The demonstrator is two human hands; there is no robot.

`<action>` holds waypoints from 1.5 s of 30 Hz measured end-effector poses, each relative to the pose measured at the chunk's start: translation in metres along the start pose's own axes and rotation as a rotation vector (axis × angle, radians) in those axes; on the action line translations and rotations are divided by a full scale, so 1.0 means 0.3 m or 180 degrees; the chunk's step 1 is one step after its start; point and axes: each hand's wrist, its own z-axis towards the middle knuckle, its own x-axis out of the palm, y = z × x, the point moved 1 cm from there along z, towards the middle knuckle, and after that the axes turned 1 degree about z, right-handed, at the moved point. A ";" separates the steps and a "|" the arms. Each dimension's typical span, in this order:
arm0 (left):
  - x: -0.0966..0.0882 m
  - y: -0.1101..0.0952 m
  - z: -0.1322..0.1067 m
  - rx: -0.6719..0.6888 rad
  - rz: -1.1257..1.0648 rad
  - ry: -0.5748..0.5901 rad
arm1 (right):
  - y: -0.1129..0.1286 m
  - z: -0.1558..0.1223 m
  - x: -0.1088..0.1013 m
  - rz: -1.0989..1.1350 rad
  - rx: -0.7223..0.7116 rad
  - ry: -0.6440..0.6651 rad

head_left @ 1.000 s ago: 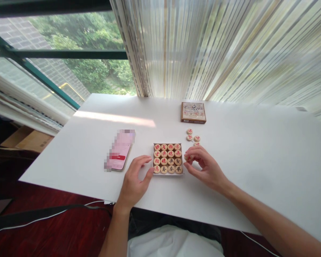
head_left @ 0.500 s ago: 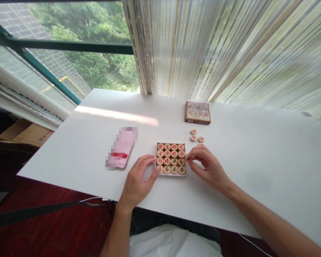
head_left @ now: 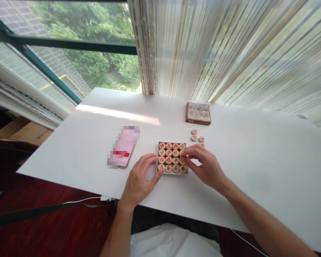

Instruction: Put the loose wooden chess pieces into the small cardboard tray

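Note:
A shallow box (head_left: 173, 174) on the white table holds rows of round wooden Chinese chess pieces (head_left: 176, 152) with red or black characters. My left hand (head_left: 139, 178) is curled against the left side of this box, fingers on its edge and thumb at the near left corner. Over the right column, my right hand (head_left: 206, 163) has thumb and fingertips pinched together at a Chinese chess piece (head_left: 182, 160), which they partly cover. Several red-marked loose pieces (head_left: 194, 138) lie beyond the right hand, one of them partly hidden by it.
A flat cardboard lid or box with Chinese writing (head_left: 198, 113) lies at the back. To the left rests a phone (head_left: 123, 148), its screen partly blurred. The table (head_left: 77, 150) stands by a window and striped curtain (head_left: 203, 50). An opened carton (head_left: 29, 132) is at far left.
My right hand has shifted left, bringing its pinched fingertips from the box's right edge over the right column of pieces. My left hand stays against the box. The view has shifted slightly.

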 end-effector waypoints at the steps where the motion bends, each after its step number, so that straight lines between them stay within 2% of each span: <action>1: 0.001 0.001 -0.001 0.0002 -0.0006 -0.0005 | -0.004 -0.004 0.003 -0.0043 -0.0027 0.0010; 8: 0.003 0.009 -0.004 -0.0001 0.0012 -0.0028 | -0.023 -0.039 0.014 -0.0011 0.0152 0.0054; 13: 0.003 0.007 -0.004 0.0001 -0.0009 -0.0031 | -0.021 -0.037 0.028 0.0122 0.0069 -0.0027; 24: 0.005 0.008 -0.004 0.0025 0.0016 -0.0047 | -0.028 -0.045 0.061 -0.0521 -0.0085 0.0109; 35: 0.002 0.005 -0.005 0.0011 0.0016 -0.0061 | -0.026 -0.045 0.068 -0.0853 -0.0313 -0.0124; 45: 0.004 0.004 -0.003 -0.0010 0.0032 -0.0045 | -0.028 -0.060 0.046 -0.1251 -0.0810 0.0451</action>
